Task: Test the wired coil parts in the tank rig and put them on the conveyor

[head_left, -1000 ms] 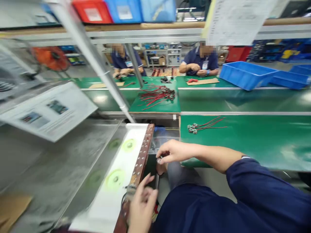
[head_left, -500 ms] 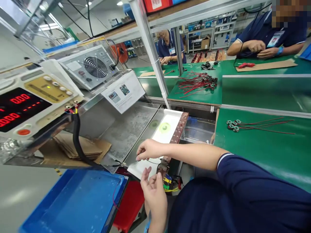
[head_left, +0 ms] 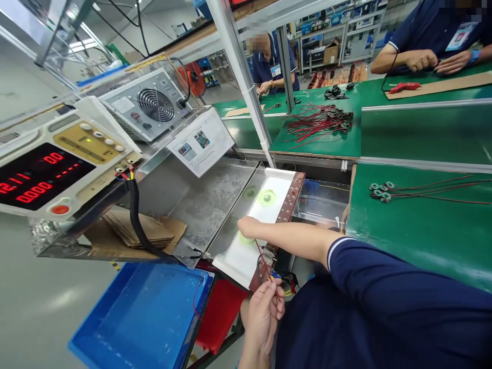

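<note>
My right hand point(head_left: 249, 227), closed, is over a white plate point(head_left: 234, 259) and partly covers a pale-green round spot on it. What its fingers hold is hidden beneath it. A thin red wire point(head_left: 262, 254) runs from under that hand down to my left hand point(head_left: 266, 303), which pinches the wire at its fingertips. Just above my left hand, a brown strip point(head_left: 286, 207) with rows of metal studs edges the plate. A small clamp-like metal part point(head_left: 270, 250) sits on the strip, and a dark wire curves beside it. Another green disc point(head_left: 266, 198) shows farther up the plate.
At left, a power supply point(head_left: 73, 164) has lit red digits. A blue tray point(head_left: 142, 312) stands below, beside a red bin point(head_left: 221, 312). Ring-shaped boards with red wires point(head_left: 381, 192) lie on the green table point(head_left: 423, 230). Two people work across the bench.
My left hand has moved down and right and now pinches the red wire. My right hand has moved right and closed over the spot. The power supply's digits have changed. The view has shifted.
</note>
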A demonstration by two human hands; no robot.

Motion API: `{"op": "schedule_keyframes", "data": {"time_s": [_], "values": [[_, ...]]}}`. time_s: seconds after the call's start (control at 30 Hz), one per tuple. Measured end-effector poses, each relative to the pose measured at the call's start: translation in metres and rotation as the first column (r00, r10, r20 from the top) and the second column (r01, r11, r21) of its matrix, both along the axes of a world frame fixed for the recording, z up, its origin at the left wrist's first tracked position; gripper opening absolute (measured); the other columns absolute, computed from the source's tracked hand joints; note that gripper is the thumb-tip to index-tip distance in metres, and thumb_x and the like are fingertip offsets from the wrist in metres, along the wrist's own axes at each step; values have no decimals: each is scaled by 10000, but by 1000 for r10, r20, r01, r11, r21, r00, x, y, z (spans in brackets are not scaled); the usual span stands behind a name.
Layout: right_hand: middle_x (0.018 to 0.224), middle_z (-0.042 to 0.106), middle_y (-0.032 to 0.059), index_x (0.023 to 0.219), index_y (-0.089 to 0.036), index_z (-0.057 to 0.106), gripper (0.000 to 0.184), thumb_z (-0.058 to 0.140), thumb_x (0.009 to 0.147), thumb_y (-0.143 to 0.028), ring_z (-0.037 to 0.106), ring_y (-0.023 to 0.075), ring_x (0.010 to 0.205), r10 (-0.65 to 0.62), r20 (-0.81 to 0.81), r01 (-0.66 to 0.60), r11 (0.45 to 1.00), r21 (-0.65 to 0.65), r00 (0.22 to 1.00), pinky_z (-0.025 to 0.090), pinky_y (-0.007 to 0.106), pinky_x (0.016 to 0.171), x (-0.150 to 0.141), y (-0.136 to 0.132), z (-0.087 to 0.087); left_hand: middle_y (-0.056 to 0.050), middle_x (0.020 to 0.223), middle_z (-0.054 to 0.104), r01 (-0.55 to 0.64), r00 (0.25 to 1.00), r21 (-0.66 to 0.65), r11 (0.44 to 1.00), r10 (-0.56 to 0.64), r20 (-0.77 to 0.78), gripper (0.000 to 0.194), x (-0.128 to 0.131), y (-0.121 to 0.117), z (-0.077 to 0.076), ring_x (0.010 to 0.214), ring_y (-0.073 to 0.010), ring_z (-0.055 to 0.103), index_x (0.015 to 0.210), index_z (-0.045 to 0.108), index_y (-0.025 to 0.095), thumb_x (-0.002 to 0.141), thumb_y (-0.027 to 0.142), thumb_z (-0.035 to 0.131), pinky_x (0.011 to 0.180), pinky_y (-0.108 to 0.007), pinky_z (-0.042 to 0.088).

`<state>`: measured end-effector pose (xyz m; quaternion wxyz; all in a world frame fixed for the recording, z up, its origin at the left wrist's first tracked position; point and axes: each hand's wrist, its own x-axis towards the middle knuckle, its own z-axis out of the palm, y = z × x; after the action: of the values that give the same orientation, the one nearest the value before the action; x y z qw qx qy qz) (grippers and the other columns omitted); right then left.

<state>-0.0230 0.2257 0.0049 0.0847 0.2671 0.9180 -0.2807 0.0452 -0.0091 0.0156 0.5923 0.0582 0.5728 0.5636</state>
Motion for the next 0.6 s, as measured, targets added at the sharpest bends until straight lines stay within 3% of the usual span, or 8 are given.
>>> {"op": "schedule_keyframes", "data": {"time_s": [0.1, 0.23, 0.4, 0.6], "values": [[1088, 710, 241, 994, -22, 729, 278, 587, 762, 39, 707, 307, 1014, 10, 57, -12, 999, 32, 998, 580, 351, 818, -4, -5, -12, -32, 675, 623, 37, 999, 21, 999, -37, -8, 533, -10, -8, 2, 454, -55, 459, 910, 702, 86, 624, 489, 902, 398, -169, 306], [1074, 714, 236, 1005, -30, 725, 274, 616, 762, 33, 705, 307, 1038, 29, 80, -33, 998, 57, 996, 590, 363, 844, -14, -9, -23, -38, 743, 638, -24, 998, 42, 999, 27, -50, 533, -25, -6, 2, 539, -67, 512, 927, 715, 93, 582, 430, 942, 451, -165, 380], [1056, 724, 213, 997, -65, 729, 251, 648, 773, 13, 704, 289, 1053, 30, 68, -35, 996, 83, 997, 595, 363, 858, -23, -11, -36, -1, 664, 599, -29, 998, 31, 999, 31, -50, 575, -41, 0, -2, 549, -79, 517, 1005, 701, 123, 568, 388, 964, 461, -157, 394], [1036, 733, 195, 979, -87, 742, 250, 668, 760, 7, 709, 298, 1040, -11, 73, 5, 997, 82, 997, 612, 386, 829, -26, -10, -39, -32, 737, 650, -21, 1000, 62, 998, 21, -2, 472, -53, 4, -3, 576, -80, 550, 852, 696, 127, 535, 327, 982, 488, -155, 448]]}}
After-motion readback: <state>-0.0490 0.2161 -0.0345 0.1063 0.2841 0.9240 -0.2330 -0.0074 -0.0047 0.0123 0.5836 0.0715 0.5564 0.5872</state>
